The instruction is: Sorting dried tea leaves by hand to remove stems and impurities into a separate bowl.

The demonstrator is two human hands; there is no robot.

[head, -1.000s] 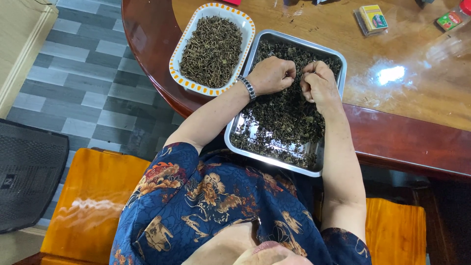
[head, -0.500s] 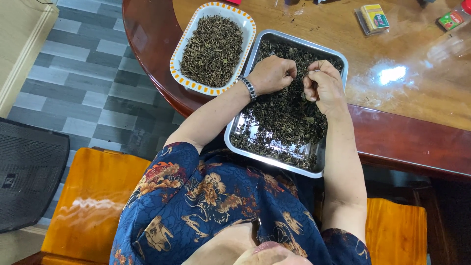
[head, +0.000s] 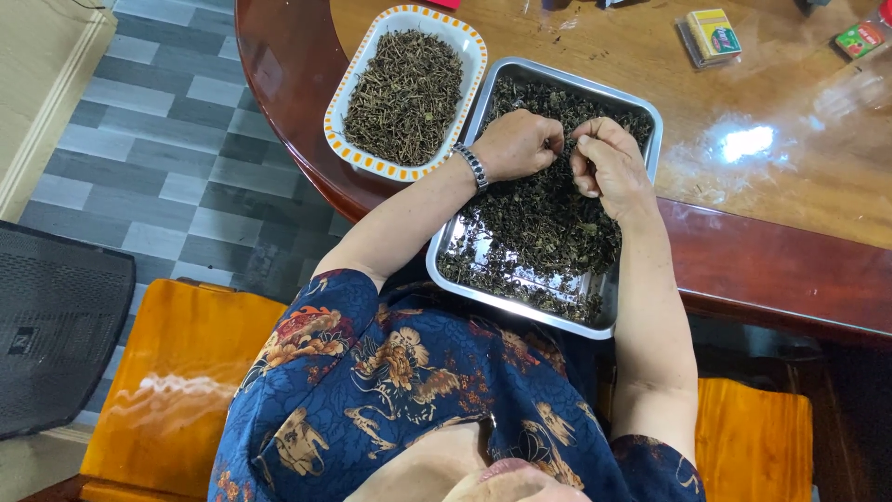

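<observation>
A person sits at a polished wooden table (head: 790,200) with both hands over a rectangular steel tray (head: 656,121) that hangs partly off the table's near edge. The tray holds a loose heap of dark dried leaves (head: 544,223), thick toward its far end and thinner near the body, where bare metal shows. The left hand (head: 516,142), with a metal bracelet (head: 470,165) at the wrist, is curled over the leaves with its fingertips pinched together on a small bit of leaf. The right hand (head: 609,163) sits just beside it, also curled, its thumb and fingers closed on leaf material; the two sets of fingertips almost meet above the far middle of the tray. What exactly is pinched between them is too small to tell. To the left of the tray, touching or nearly touching it, stands a white oblong dish (head: 346,88) with an orange-checked rim, filled with lighter brown dried stems (head: 404,84). Far right on the table lie a small yellow box (head: 714,33) and a red-capped bottle (head: 859,35).
</observation>
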